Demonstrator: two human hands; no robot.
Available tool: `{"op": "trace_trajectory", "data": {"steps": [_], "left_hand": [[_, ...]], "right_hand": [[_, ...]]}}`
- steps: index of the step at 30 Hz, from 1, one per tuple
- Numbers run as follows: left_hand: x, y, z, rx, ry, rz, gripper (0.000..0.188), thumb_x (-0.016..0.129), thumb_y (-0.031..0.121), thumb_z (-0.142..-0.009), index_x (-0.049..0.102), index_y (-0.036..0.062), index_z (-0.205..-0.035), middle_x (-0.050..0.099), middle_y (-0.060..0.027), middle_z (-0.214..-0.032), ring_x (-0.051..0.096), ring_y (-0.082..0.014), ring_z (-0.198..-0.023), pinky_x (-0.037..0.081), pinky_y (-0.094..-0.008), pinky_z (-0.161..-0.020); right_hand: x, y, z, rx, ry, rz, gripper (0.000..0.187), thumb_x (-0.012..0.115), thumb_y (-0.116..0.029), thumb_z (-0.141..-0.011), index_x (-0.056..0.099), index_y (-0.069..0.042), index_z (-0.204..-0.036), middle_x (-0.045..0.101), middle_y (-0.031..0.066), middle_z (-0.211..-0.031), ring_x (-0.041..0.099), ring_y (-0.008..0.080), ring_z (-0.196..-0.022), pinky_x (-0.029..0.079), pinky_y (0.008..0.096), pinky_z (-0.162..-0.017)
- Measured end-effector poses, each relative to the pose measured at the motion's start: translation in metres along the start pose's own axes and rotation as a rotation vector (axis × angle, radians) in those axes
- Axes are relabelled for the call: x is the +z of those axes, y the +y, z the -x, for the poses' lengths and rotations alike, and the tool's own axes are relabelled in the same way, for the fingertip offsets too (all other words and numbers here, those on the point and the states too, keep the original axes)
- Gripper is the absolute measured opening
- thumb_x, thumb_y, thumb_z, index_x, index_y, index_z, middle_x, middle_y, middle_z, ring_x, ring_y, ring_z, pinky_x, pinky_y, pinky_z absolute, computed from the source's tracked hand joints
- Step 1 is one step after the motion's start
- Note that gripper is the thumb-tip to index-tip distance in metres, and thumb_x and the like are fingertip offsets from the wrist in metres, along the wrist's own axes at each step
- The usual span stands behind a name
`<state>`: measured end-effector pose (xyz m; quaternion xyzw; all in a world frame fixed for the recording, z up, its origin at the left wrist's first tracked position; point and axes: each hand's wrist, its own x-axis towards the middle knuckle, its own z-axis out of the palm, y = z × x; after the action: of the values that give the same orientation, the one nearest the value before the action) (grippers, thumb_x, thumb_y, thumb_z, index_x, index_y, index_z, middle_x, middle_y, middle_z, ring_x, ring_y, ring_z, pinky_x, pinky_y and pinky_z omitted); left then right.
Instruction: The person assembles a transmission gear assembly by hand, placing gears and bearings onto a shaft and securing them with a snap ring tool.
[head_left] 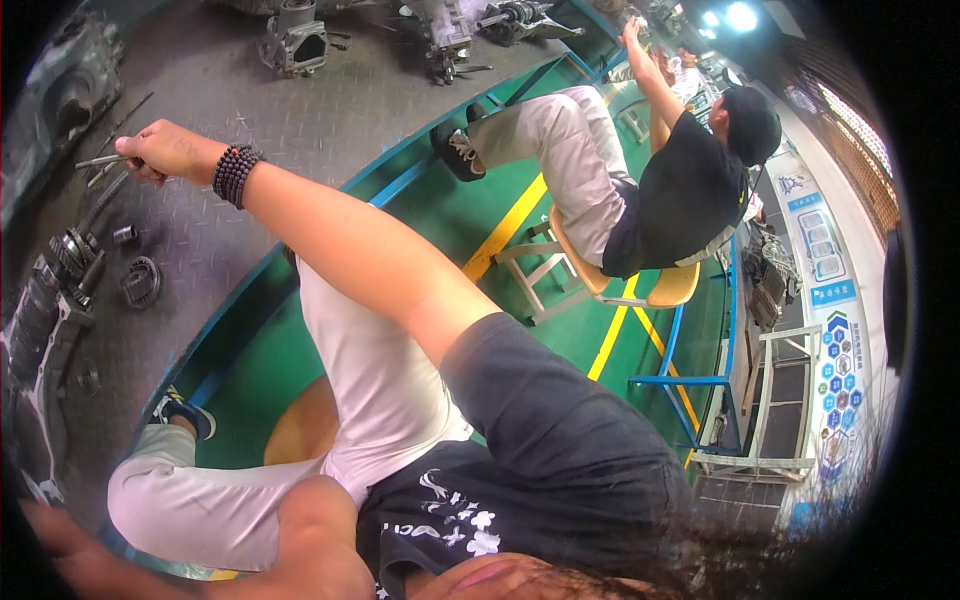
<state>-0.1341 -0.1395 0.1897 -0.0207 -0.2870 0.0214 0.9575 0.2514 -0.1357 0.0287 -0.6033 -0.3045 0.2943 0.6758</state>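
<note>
My right hand [160, 152], with a dark beaded bracelet [236, 175] at the wrist, reaches out over the metal bench top. Its fingers are closed on a slim metal tool [100, 160] with thin rod-like ends; its exact kind does not show. Below that hand, a small metal sleeve [125, 235] and a ribbed gear ring [141, 282] lie on the bench. Nearby is a gear shaft [75, 262] in an opened metal housing [40, 370]. At the lower left rim, my left hand [60, 540] is dark and blurred, its fingers unreadable.
A large metal casing [75, 90] stands at the upper left. Further along the patterned bench top [200, 70] are another housing [296, 42] and more gear parts [520, 18]. A person in a black cap [750, 125] sits on a wooden-seated stool [672, 287], arms raised.
</note>
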Motion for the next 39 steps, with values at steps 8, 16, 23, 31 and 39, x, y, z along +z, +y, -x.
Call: {"op": "trace_trajectory", "data": {"steps": [8, 16, 23, 31, 39], "left_hand": [[-0.015, -0.026, 0.000, 0.122, 0.010, -0.217, 0.064, 0.055, 0.032, -0.109, 0.033, 0.0177, -0.167, 0.040, -0.0044, -0.166, 0.038, -0.0252, -0.153, 0.045, -0.0580, -0.119], [-0.038, -0.048, -0.007, 0.228, 0.052, -0.529, 0.079, 0.063, 0.036, -0.102, 0.028, 0.0117, -0.169, 0.028, -0.0144, -0.173, 0.033, -0.0316, -0.157, 0.043, -0.0593, -0.121], [-0.065, -0.071, -0.026, 0.272, -0.018, -0.758, 0.094, 0.069, 0.040, -0.096, 0.024, 0.0065, -0.171, 0.018, -0.0231, -0.179, 0.029, -0.0371, -0.162, 0.041, -0.0605, -0.123], [-0.049, -0.048, -0.008, 0.197, 0.613, -1.516, 0.095, 0.060, 0.045, -0.102, 0.017, -0.0073, -0.169, 0.014, -0.0293, -0.178, 0.023, -0.0377, -0.165, 0.028, -0.0595, -0.131], [-0.045, -0.012, -0.025, -0.142, 0.740, -2.434, 0.055, 0.025, 0.026, -0.117, 0.032, 0.0025, -0.166, 0.008, -0.0260, -0.180, 0.007, -0.0426, -0.167, 0.015, -0.0612, -0.136]], "right_hand": [[0.001, 0.002, -0.001, -0.033, -0.006, 0.005, 0.043, 0.062, -0.035, -0.108, 0.063, -0.007, -0.075, 0.058, 0.0026, -0.068, 0.052, 0.0142, -0.061, 0.046, 0.0348, -0.060], [-0.001, 0.002, 0.001, -0.047, 0.001, 0.105, 0.046, 0.062, -0.041, -0.108, 0.064, -0.006, -0.077, 0.059, 0.0019, -0.070, 0.053, 0.0140, -0.062, 0.047, 0.0332, -0.060], [-0.001, 0.002, 0.003, -0.010, 0.038, 0.182, 0.047, 0.060, -0.044, -0.110, 0.065, -0.009, -0.079, 0.060, -0.0003, -0.071, 0.054, 0.0114, -0.063, 0.049, 0.0304, -0.061], [-0.003, 0.001, 0.004, -0.053, 0.009, 0.238, 0.047, 0.060, -0.043, -0.109, 0.065, -0.008, -0.078, 0.060, 0.0004, -0.072, 0.054, 0.0122, -0.064, 0.049, 0.0317, -0.063], [-0.001, 0.002, 0.005, -0.058, 0.051, 0.235, 0.047, 0.062, -0.042, -0.107, 0.066, -0.005, -0.078, 0.063, 0.0036, -0.072, 0.057, 0.0139, -0.063, 0.051, 0.0322, -0.063]]}}
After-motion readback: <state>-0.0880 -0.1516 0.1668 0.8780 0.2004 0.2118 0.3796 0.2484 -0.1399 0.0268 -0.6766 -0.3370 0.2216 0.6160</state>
